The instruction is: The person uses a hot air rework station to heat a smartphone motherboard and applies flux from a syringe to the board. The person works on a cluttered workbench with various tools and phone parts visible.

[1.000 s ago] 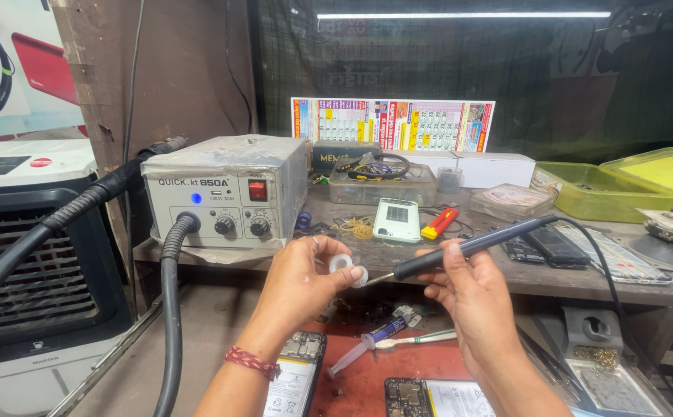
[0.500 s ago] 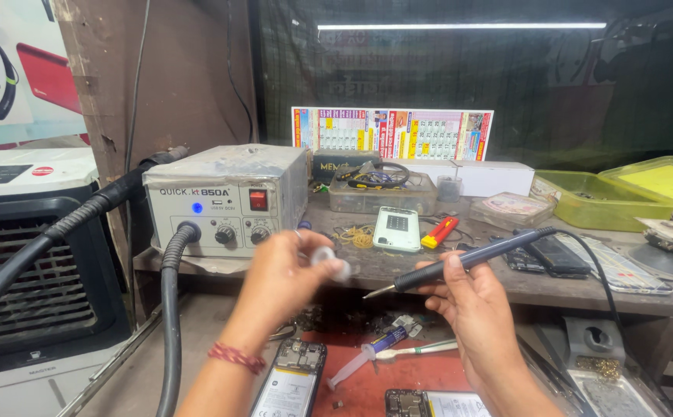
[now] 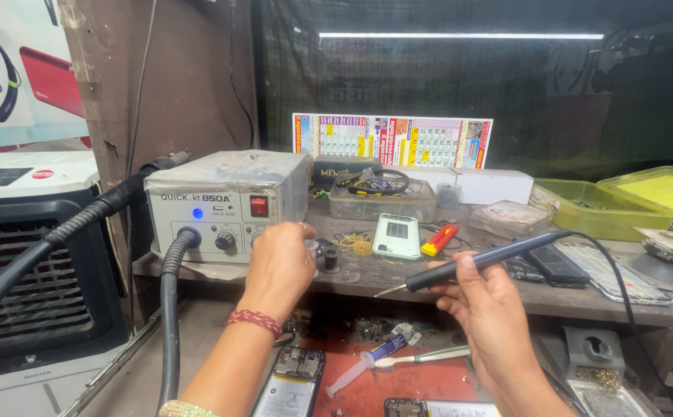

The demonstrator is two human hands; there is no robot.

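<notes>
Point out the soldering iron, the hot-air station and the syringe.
soldering iron [image 3: 481,260]: head view, mid-handle.
hot-air station [image 3: 224,202]: head view, front panel.
syringe [image 3: 367,361]: head view, mid-barrel.

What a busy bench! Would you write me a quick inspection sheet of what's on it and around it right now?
Surface: worn shelf, crowded.
Job's things: soldering iron in right hand; left hand at the grey station, pinching something small I cannot identify.
Clutter: white phone, red tool, green trays, syringe, opened phones below.
Hands: both busy.
Cables: black hose from the station; iron's cord trailing right.
Surroundings: cooler left, calendar strip behind.
</notes>
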